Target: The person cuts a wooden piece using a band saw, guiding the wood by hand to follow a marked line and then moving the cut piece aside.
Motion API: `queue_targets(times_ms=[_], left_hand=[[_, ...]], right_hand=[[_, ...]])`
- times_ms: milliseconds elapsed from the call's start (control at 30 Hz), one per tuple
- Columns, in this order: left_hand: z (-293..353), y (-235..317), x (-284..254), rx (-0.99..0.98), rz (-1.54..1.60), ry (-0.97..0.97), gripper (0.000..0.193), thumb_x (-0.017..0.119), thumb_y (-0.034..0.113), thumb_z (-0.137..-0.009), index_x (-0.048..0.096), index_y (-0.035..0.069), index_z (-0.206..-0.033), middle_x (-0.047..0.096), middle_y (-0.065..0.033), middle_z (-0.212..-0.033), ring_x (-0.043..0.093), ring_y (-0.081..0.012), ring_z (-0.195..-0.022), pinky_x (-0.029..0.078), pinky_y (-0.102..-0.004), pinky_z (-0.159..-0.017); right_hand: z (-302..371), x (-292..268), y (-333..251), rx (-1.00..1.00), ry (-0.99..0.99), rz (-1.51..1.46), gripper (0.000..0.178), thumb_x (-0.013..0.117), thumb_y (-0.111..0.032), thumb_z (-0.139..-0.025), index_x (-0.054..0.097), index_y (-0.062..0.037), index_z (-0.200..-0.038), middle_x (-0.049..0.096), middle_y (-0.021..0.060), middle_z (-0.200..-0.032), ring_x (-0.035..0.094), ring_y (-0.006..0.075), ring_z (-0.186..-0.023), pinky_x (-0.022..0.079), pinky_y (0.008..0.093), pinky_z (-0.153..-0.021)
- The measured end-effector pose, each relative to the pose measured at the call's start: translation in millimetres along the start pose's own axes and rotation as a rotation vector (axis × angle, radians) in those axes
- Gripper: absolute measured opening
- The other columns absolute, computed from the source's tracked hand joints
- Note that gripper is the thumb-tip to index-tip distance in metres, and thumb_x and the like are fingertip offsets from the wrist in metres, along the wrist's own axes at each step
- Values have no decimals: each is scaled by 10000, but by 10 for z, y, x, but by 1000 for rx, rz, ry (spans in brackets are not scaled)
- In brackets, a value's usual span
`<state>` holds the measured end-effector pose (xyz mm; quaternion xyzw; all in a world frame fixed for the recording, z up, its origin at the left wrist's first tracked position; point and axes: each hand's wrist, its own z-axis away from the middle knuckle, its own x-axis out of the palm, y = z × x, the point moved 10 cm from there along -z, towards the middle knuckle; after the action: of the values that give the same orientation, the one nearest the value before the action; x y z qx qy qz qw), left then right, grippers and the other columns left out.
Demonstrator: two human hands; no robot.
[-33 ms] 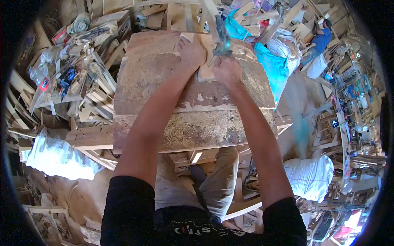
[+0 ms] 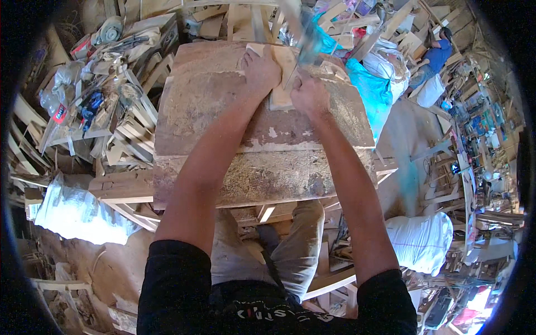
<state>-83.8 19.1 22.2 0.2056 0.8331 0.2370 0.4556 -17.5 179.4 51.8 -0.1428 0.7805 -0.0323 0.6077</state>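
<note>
A pale wooden board [image 2: 282, 99] lies on the worn bench top [image 2: 212, 139], near its far edge. My left hand [image 2: 261, 71] presses down on the board's left side, with its fingers curled around that edge. At the board's right side, my right hand [image 2: 310, 96] is closed in a fist. A thin dark blade or rod [image 2: 291, 77] slants beside its knuckles, over the board. Just beyond rises a blurred bluish-grey tool [image 2: 309, 47], whose kind cannot be made out. The grip inside my right fist is hidden.
Scrap wood [image 2: 131, 137] is heaped on the left, near a plastic bottle [image 2: 60, 113]. Turquoise sheeting [image 2: 371, 97] and white sacks [image 2: 421, 240] stand right of the bench. A person in blue [image 2: 438, 56] is at the far right.
The bluish-grey tool beyond my right hand has shifted slightly to the right and become more blurred. Both hands have kept nearly the same place, and the board has not visibly moved.
</note>
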Motion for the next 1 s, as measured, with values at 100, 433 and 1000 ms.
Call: queue_targets(times_ms=[100,433,1000], left_hand=[[-20,23,-4,-15,8,11,497,482,252,-987,487,17,-1424,348,-525,-1456,367,-629,-1397,237,-651,-1201],[-25,43,-48,0,-12,63,490,540,234,-936,523,23,-1377,382,-507,-1441,399,-607,-1386,272,-637,-1185],[-49,62,-65,-1,-5,63,472,562,218,-910,553,10,-1333,453,-475,-1356,448,-590,-1320,305,-633,-1153]], right_hand=[[-22,0,15,8,39,-8,413,549,-301,-955,662,-31,-1247,702,279,-1155,673,468,-1103,530,564,-992],[-94,24,49,-21,143,-23,414,517,-316,-981,667,-19,-1227,676,311,-1191,671,483,-1098,539,570,-975],[-86,7,87,19,167,6,396,533,-258,-953,657,-112,-1299,703,274,-1154,682,457,-1078,540,575,-948]])
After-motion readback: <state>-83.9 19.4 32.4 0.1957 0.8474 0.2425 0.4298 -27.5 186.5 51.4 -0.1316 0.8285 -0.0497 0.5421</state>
